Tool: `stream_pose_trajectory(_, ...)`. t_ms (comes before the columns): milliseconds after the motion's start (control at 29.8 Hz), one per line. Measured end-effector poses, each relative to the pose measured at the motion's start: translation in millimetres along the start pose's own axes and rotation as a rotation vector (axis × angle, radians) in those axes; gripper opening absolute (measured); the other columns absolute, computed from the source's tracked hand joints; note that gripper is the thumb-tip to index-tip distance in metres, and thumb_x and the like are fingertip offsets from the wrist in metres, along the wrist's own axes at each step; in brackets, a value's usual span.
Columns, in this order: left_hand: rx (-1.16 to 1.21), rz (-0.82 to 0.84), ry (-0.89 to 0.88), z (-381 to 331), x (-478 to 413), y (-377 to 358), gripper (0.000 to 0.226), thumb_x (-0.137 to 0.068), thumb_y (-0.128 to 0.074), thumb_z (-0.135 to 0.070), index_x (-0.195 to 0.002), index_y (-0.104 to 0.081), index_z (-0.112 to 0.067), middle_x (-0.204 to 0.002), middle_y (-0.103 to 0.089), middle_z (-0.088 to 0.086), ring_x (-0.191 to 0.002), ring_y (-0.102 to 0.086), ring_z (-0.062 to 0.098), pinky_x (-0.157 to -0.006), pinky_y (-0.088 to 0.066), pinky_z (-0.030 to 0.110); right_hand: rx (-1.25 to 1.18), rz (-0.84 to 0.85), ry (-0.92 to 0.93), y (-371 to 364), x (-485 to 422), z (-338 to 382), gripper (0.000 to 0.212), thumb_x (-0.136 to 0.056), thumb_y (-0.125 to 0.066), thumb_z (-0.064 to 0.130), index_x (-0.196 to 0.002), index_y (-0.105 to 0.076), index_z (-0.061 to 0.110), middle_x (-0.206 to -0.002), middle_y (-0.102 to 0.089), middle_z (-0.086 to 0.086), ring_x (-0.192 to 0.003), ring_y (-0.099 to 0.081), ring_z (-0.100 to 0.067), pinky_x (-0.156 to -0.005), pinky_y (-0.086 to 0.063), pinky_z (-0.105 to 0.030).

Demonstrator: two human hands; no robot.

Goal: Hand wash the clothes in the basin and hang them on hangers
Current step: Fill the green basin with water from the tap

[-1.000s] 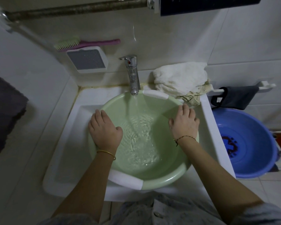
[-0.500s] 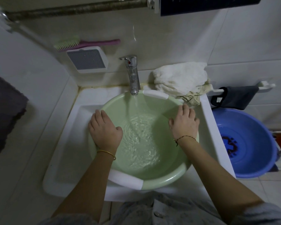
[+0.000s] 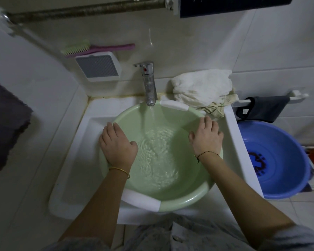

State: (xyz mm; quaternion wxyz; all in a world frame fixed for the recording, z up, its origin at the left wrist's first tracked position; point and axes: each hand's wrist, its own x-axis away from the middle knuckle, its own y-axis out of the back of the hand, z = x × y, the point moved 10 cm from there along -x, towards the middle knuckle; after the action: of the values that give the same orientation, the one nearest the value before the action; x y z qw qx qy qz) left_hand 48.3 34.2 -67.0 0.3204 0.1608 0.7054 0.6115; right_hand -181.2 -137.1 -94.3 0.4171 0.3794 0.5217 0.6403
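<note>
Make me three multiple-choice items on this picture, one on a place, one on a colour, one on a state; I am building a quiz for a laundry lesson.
1. Where does the white cloth lie?
A. in the green basin
B. on the sink's back corner, right of the tap
C. in the blue basin

2. What colour is the basin under the tap?
A. pale green
B. red
C. black

3. What is the tap doing?
A. shut off
B. running into the basin
C. spraying the wall

Answers:
1 B: the cloth is bunched on the sink ledge beside the tap, outside both basins.
2 A: the green basin held by the left hand and right hand is pale green; the blue basin stands apart to the right.
3 B: a stream falls from the spout and the water ripples.
</note>
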Motion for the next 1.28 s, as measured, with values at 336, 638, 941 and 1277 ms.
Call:
stream_pose_trajectory(336, -0.001, -0.01, 0.001, -1.0, 0.0, 2.7, 0.079, -0.053, -0.063, -0.022, -0.124, -0.052, 0.008, -0.131, -0.051, 0.025, -0.119, -0.049, 0.04, -0.1, -0.037, 0.049, -0.004, 0.001, 0.004, -0.8, -0.6, 0.4, 0.066, -0.094, -0.044, 0.039, -0.146, -0.022, 0.006, -0.153, -0.023, -0.01, -0.137, -0.024, -0.032, -0.1, -0.033, -0.046)
stream_pose_trajectory(638, 0.004, -0.022, 0.0, -1.8, 0.6, 4.7, 0.078, -0.053, -0.057, -0.024, -0.124, -0.052, 0.009, -0.13, -0.051, 0.026, -0.118, -0.05, 0.041, -0.099, -0.038, 0.049, 0.004, -0.001, 0.003, -0.5, -0.5, 0.2, 0.066, -0.094, -0.044, 0.04, -0.146, -0.022, 0.006, -0.153, -0.023, -0.01, -0.138, -0.024, -0.032, -0.101, -0.033, -0.046)
stream_pose_trajectory(941, -0.001, 0.002, 0.001, -1.5, 0.4, 1.9, 0.08, -0.052, -0.063, -0.022, -0.125, -0.051, 0.008, -0.132, -0.05, 0.026, -0.119, -0.049, 0.041, -0.1, -0.037, 0.049, -0.002, -0.005, 0.001, 0.2, -0.4, -0.2, 0.065, -0.094, -0.044, 0.04, -0.146, -0.022, 0.006, -0.153, -0.023, -0.01, -0.138, -0.024, -0.032, -0.101, -0.033, -0.046)
stream_pose_trajectory(1277, 0.012, -0.017, 0.006, -1.6, 0.4, 4.7, 0.08, -0.053, -0.05, -0.027, -0.125, -0.052, 0.008, -0.131, -0.051, 0.026, -0.119, -0.049, 0.04, -0.1, -0.036, 0.049, -0.005, -0.01, 0.005, 0.6, -0.5, 0.3, 0.065, -0.093, -0.045, 0.038, -0.145, -0.024, 0.005, -0.151, -0.025, -0.011, -0.134, -0.028, -0.031, -0.097, -0.034, -0.045)
